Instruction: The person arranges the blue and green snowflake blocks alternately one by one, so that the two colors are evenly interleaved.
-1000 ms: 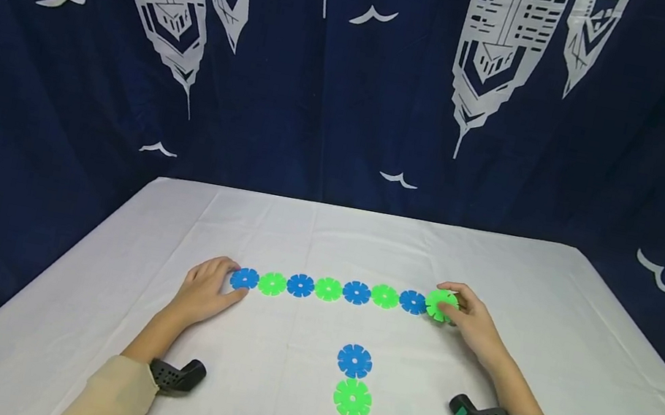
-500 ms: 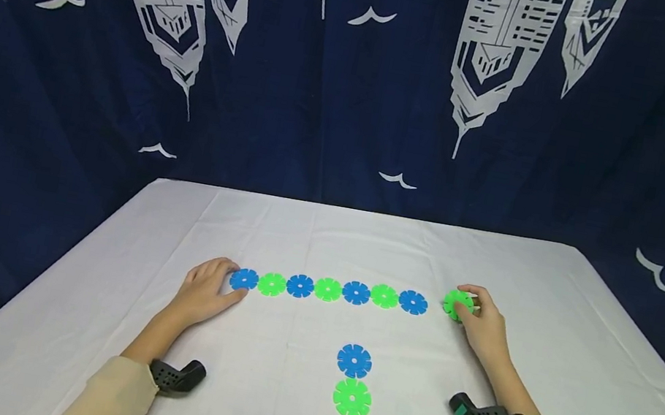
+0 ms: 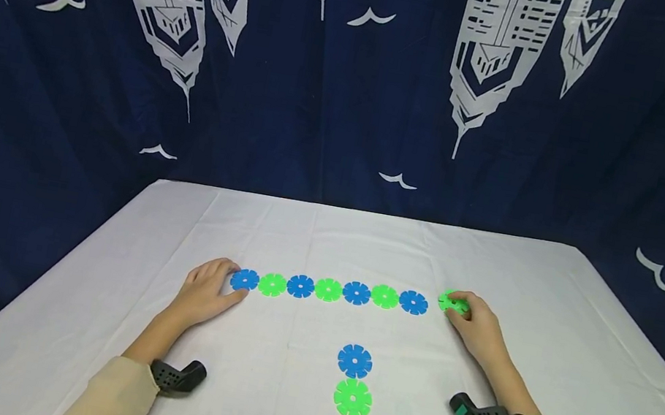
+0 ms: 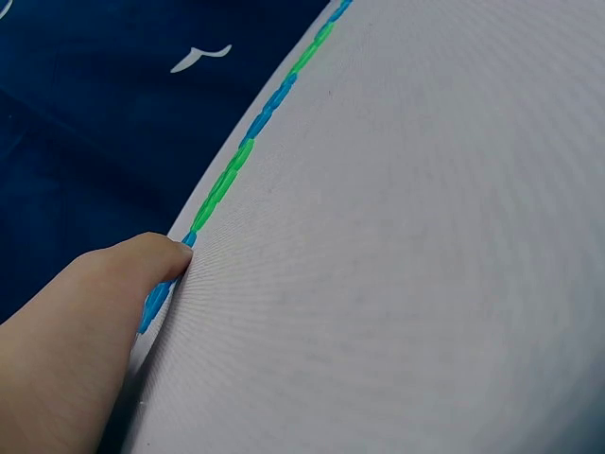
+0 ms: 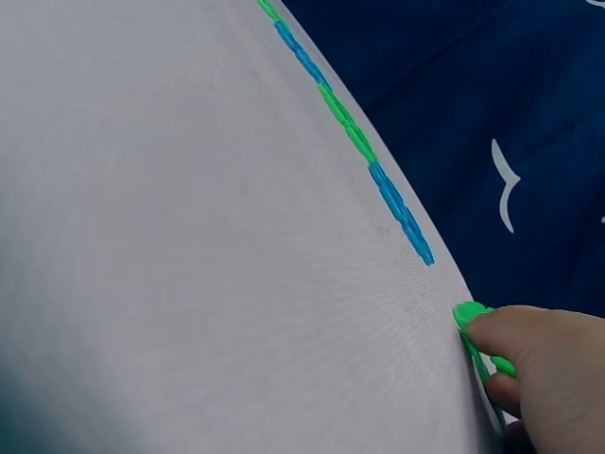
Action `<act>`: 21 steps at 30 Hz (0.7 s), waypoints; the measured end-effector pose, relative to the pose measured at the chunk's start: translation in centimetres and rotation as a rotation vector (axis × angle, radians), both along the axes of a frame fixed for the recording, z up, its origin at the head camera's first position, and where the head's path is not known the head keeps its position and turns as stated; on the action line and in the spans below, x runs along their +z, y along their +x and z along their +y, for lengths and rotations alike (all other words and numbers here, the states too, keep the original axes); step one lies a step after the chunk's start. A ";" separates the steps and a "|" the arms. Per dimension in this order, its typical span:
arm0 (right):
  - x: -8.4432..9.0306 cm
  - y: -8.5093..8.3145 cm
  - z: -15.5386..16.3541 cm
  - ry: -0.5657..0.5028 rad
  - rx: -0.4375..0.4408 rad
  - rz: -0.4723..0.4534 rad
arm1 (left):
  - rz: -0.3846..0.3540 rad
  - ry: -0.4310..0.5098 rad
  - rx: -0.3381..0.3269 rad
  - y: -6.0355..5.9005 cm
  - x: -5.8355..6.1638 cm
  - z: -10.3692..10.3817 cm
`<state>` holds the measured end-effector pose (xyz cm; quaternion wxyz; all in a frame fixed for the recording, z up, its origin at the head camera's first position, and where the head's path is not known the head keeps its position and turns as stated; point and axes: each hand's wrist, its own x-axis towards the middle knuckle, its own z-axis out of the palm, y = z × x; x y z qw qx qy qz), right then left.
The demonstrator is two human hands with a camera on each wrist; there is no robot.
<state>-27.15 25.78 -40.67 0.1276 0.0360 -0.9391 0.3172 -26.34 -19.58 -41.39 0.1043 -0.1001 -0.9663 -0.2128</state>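
Observation:
A straight row of notched plastic snowflake discs, blue and green in turn, lies across the table. My left hand (image 3: 204,292) holds the blue snowflake disc (image 3: 245,279) at the row's left end, fingertips at its far edge and thumb at its near edge. In the left wrist view, the thumb covers part of that disc. Just beyond the right-end blue disc (image 3: 414,302), my right hand (image 3: 480,330) pinches a loose green snowflake disc (image 3: 446,301) between thumb and fingers. It is tilted, with a small gap to the row; the fingers hide its right part.
Nearer me, a blue disc (image 3: 355,361) and a green disc (image 3: 353,399) lie one before the other on the white tablecloth (image 3: 244,407). A dark blue printed curtain (image 3: 336,112) hangs behind the table's far edge.
My right hand has drawn the green snowflake disc rightward off the row's end, then tilted it and brought it slightly back left. The left hand and the other discs stay put.

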 end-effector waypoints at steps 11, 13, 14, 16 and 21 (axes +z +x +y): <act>0.0 0.1 -0.1 0.093 -0.030 -0.033 | 0.000 0.010 -0.010 0.0 0.0 0.0; -0.1 0.1 0.0 0.102 -0.021 -0.031 | -0.003 0.011 -0.011 0.0 0.0 0.0; -0.1 0.1 0.0 0.106 -0.014 -0.030 | -0.002 0.010 -0.011 0.0 0.0 -0.1; -0.1 0.1 0.0 0.102 0.004 -0.029 | -0.006 0.010 -0.010 0.0 0.0 -0.1; -0.2 0.1 0.1 0.098 0.042 -0.024 | -0.006 0.012 -0.008 -0.1 -0.1 0.0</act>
